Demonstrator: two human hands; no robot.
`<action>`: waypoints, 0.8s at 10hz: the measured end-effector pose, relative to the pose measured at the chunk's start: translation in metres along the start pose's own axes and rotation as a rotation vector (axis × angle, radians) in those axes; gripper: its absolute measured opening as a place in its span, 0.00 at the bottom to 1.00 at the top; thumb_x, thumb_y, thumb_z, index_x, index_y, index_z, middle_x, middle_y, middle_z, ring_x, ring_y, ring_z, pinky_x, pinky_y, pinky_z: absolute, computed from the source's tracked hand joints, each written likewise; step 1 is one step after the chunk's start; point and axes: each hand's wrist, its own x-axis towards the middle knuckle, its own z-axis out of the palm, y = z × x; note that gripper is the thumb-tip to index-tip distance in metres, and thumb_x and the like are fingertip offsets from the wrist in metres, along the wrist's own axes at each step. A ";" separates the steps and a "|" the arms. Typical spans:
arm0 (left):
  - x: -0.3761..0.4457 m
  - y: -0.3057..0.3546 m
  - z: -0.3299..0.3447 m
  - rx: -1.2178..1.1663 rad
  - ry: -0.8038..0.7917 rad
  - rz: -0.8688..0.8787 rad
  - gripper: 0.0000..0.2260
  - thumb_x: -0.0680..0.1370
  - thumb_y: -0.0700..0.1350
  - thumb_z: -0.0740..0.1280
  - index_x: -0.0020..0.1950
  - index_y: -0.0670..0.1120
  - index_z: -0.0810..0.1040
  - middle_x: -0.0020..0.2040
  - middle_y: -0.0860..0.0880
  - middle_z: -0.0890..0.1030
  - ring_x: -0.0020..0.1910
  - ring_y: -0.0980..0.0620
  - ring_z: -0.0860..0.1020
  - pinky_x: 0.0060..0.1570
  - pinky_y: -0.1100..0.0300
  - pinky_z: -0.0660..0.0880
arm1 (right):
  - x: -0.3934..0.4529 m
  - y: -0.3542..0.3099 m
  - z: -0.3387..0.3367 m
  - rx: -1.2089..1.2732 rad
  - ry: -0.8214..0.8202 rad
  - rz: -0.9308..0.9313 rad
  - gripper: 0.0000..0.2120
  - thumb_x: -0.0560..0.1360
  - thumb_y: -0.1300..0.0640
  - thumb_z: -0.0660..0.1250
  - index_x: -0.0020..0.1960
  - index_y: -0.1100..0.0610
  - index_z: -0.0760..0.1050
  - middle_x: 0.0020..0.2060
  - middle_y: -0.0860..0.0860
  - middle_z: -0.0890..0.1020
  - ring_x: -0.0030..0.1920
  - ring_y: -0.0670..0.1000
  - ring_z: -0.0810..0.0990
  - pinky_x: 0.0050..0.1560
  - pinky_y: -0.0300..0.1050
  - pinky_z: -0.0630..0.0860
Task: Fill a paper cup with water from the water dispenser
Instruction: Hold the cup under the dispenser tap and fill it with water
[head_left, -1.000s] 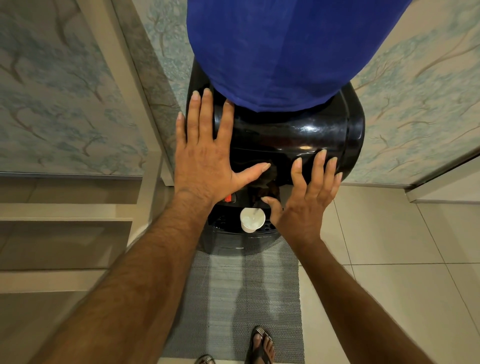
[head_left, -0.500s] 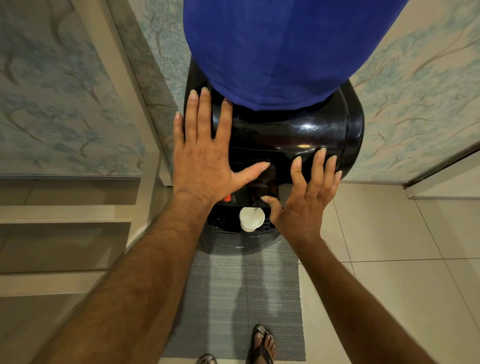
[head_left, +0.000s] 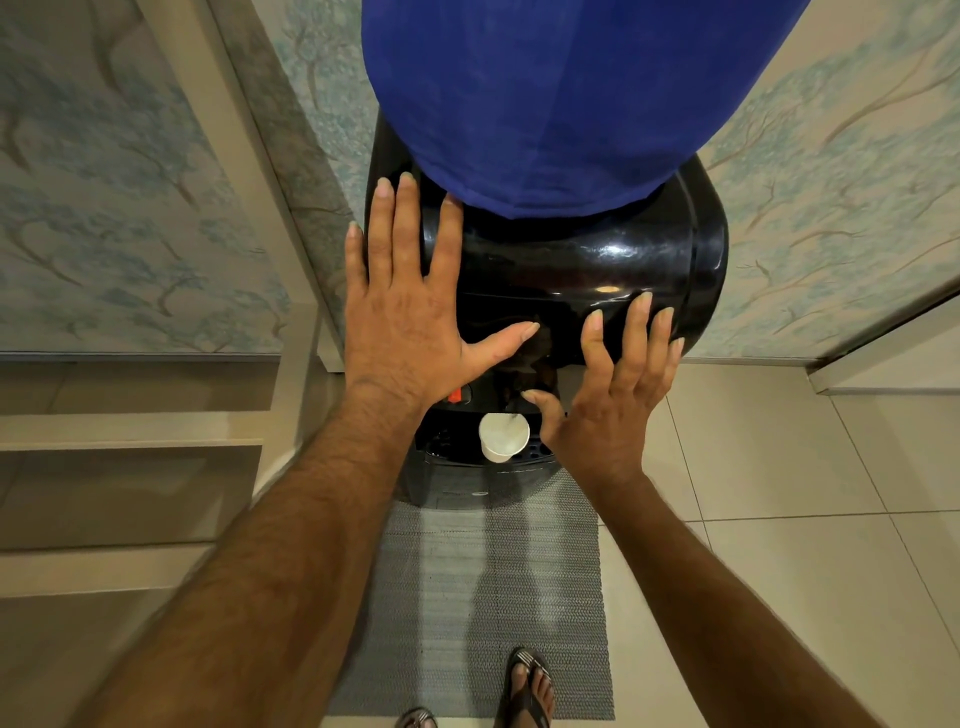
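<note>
Left hand (head_left: 402, 312) flat, fingers spread on glossy black plastic water dispenser (head_left: 597, 270); right hand (head_left: 608, 410) splayed, holding nothing, thumb seemingly pressing a tap. White round paper cup (head_left: 503, 437) on drip tray below; blue cloth-covered bottle (head_left: 550, 93) above.

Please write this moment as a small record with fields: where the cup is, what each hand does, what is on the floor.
cup: white paper cup stands upright on the dispenser's tray, under the taps, no hand on it
left hand: left hand lies flat, open, on the black water dispenser
right hand: right hand fingers spread on the dispenser front, thumb near a tap
bottle: blue bottle on top
floor: grey mat in front
</note>
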 end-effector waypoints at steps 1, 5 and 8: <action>-0.001 0.000 0.000 -0.001 0.001 0.000 0.52 0.71 0.80 0.56 0.82 0.44 0.56 0.82 0.35 0.54 0.82 0.36 0.51 0.78 0.34 0.54 | 0.001 0.000 -0.001 -0.005 0.000 0.006 0.40 0.72 0.39 0.69 0.75 0.58 0.59 0.75 0.66 0.55 0.77 0.70 0.52 0.77 0.72 0.47; -0.001 0.000 0.001 0.003 0.013 0.001 0.52 0.71 0.80 0.56 0.82 0.44 0.57 0.82 0.35 0.55 0.82 0.36 0.52 0.78 0.34 0.55 | 0.001 -0.002 -0.004 -0.017 -0.020 0.010 0.43 0.71 0.42 0.75 0.75 0.58 0.58 0.75 0.65 0.54 0.76 0.71 0.52 0.76 0.74 0.49; -0.001 0.000 0.001 0.001 0.017 0.002 0.52 0.71 0.80 0.56 0.82 0.44 0.56 0.82 0.35 0.55 0.82 0.36 0.52 0.77 0.34 0.55 | 0.001 -0.002 -0.004 -0.010 -0.009 0.006 0.40 0.73 0.39 0.69 0.75 0.58 0.58 0.75 0.66 0.55 0.76 0.71 0.53 0.75 0.74 0.51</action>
